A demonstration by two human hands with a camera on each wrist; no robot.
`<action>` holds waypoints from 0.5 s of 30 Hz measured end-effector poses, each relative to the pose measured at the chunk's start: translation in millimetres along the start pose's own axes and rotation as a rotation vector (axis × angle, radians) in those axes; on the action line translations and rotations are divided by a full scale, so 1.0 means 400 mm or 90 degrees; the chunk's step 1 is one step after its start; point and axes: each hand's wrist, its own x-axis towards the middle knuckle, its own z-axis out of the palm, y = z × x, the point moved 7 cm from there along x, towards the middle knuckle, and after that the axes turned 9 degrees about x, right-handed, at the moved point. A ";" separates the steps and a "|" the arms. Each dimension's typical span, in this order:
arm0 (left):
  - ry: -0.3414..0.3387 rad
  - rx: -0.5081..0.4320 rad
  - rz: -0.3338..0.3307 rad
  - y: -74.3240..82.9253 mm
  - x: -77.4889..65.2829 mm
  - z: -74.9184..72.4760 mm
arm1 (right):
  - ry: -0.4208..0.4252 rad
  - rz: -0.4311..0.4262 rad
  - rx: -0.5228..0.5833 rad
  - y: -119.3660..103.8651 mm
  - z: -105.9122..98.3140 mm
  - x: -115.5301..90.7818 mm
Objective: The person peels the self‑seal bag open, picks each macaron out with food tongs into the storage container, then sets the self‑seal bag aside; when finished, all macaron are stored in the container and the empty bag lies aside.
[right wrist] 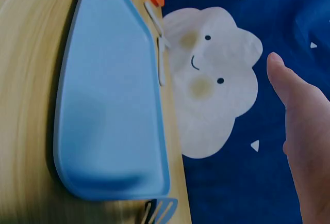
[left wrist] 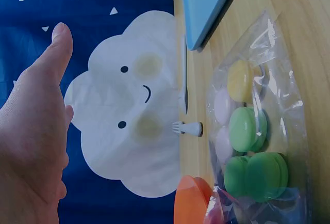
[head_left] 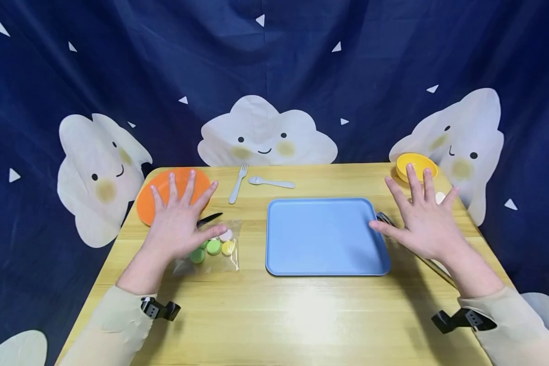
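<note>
With all fingers [head_left: 173,190] spread apart and nothing gripped, the clear bag of macarons [head_left: 224,260] is placed on the surface [head_left: 256,315] below the left hand [head_left: 176,226], toward its thumb side, while the blue tray [head_left: 322,236], long axis crosswise, is set nearer the right hand [head_left: 427,223].
</note>
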 end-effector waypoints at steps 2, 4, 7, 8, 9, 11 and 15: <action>-0.001 -0.002 0.003 -0.002 -0.003 0.001 | 0.002 -0.009 0.006 -0.012 0.005 0.003; 0.000 -0.006 0.005 -0.004 -0.006 0.002 | 0.003 -0.017 0.013 -0.024 0.011 0.007; 0.000 -0.006 0.011 -0.006 -0.011 0.005 | 0.000 -0.025 0.020 -0.046 0.021 0.011; 0.000 -0.007 0.013 -0.006 -0.013 0.007 | -0.003 -0.026 0.023 -0.055 0.024 0.013; 0.000 -0.005 0.015 -0.005 -0.016 0.009 | -0.003 -0.030 0.023 -0.064 0.026 0.015; 0.000 -0.001 0.023 -0.004 -0.020 0.013 | -0.004 -0.038 0.024 -0.082 0.031 0.020; 0.002 0.002 0.032 -0.002 -0.031 0.021 | 0.002 -0.066 0.040 -0.122 0.042 0.031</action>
